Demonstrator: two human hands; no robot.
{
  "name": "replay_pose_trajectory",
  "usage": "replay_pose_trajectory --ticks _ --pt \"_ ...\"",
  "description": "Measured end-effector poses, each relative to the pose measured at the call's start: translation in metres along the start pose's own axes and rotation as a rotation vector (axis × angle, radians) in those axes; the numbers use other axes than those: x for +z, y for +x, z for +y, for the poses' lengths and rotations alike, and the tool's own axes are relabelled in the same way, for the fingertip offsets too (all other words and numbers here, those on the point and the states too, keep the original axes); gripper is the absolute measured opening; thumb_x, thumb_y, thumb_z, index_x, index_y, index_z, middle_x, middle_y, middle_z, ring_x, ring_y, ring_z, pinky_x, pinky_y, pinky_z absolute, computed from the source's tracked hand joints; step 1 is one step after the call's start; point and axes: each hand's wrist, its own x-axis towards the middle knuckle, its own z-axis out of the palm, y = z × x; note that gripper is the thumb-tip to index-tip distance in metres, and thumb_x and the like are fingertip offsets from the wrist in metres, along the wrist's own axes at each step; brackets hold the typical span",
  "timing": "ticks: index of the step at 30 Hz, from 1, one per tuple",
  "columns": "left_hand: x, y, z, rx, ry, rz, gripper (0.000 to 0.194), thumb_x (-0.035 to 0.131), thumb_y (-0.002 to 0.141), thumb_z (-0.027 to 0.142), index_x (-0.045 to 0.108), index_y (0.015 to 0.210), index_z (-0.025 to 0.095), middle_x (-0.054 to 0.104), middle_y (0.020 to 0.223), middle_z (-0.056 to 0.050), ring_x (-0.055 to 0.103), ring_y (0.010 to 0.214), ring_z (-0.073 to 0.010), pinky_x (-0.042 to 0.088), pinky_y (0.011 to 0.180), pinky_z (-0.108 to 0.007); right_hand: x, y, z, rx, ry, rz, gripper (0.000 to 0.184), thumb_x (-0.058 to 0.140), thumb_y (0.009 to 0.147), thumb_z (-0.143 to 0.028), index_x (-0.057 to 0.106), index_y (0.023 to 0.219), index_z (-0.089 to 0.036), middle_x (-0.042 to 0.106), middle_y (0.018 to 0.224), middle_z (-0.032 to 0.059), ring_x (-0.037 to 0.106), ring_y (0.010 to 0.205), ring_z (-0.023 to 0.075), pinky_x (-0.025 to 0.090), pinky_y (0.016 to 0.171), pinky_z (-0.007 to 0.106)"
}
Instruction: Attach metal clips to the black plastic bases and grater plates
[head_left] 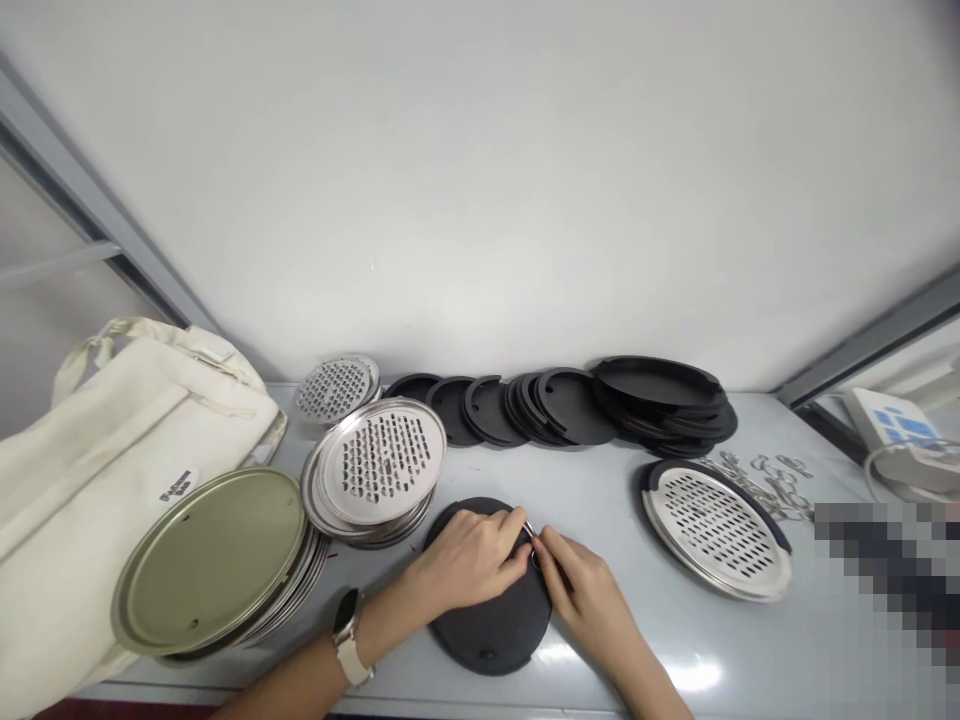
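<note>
A round black disc [495, 625] lies on the table in front of me, with a small slot near its lower edge. Over its upper right edge, my left hand [480, 555] pinches a small metal clip [529, 528]; a watch is on that wrist. From the right side, my right hand [581, 590] is closed on the same clip with thumb and fingers. Part of the clip looks like a small ring, and the fingers cover most of it. Whether it passes through the disc, I cannot tell.
Stacked olive plates [217, 560] and silver grater discs [386, 465] stand left, beside a cream bag [112, 450]. Black discs [574, 405] line the wall. Right are a grater disc with black rim [716, 530], loose metal clips [776, 485] and a white box [892, 425].
</note>
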Motion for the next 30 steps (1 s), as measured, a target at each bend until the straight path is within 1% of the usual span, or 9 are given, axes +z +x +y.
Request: replay_pose_trajectory --ticks 5,12,19,24,30 --pt "-0.0012 0.0 0.0006 0.009 0.005 0.0 0.014 0.041 0.094 0.028 0.047 0.1 0.019 0.064 0.082 -0.002 0.065 0.071 -0.0213 0.046 0.061 -0.03 -0.0018 -0.0007 -0.0019 -0.003 0.002 -0.005 0.02 0.035 0.098 -0.024 0.05 0.085 -0.02 0.058 0.07 0.0028 0.057 0.061 0.0163 0.041 0.055 0.025" --pt "-0.0008 -0.0002 -0.0004 0.015 -0.008 0.005 0.016 0.042 0.094 0.028 0.047 0.105 0.018 0.065 0.083 -0.002 0.065 0.071 -0.0211 0.045 0.06 -0.029 0.0 -0.0006 -0.0008 -0.036 -0.025 0.028 0.019 0.035 0.098 -0.023 0.051 0.087 -0.02 0.059 0.069 0.0026 0.056 0.059 0.0159 0.041 0.055 0.025" --pt "-0.0028 0.0005 -0.0003 0.004 -0.003 0.004 0.01 0.045 0.093 0.028 0.047 0.095 0.018 0.064 0.077 0.0 0.065 0.066 -0.0189 0.041 0.056 -0.027 0.0004 -0.0015 0.0 -0.027 -0.029 0.018 0.019 0.035 0.098 -0.023 0.048 0.085 -0.021 0.057 0.067 0.0011 0.055 0.058 0.0154 0.04 0.055 0.025" --pt "-0.0036 0.0011 -0.0006 0.007 0.008 0.007 0.01 0.047 0.093 0.028 0.046 0.093 0.019 0.062 0.074 0.001 0.064 0.064 -0.0183 0.039 0.055 -0.026 0.0008 -0.002 0.0005 -0.043 -0.04 0.032 0.017 0.036 0.098 -0.023 0.049 0.087 -0.02 0.057 0.068 0.001 0.056 0.058 0.0153 0.04 0.056 0.025" --pt "-0.0028 0.0013 -0.0012 0.006 0.0 0.007 0.01 0.046 0.093 0.029 0.046 0.093 0.019 0.06 0.071 0.001 0.064 0.063 -0.0183 0.039 0.056 -0.026 0.0 -0.0017 -0.0017 -0.052 -0.051 0.043 0.018 0.036 0.097 -0.023 0.049 0.085 -0.02 0.058 0.068 0.0021 0.057 0.058 0.0155 0.041 0.055 0.025"
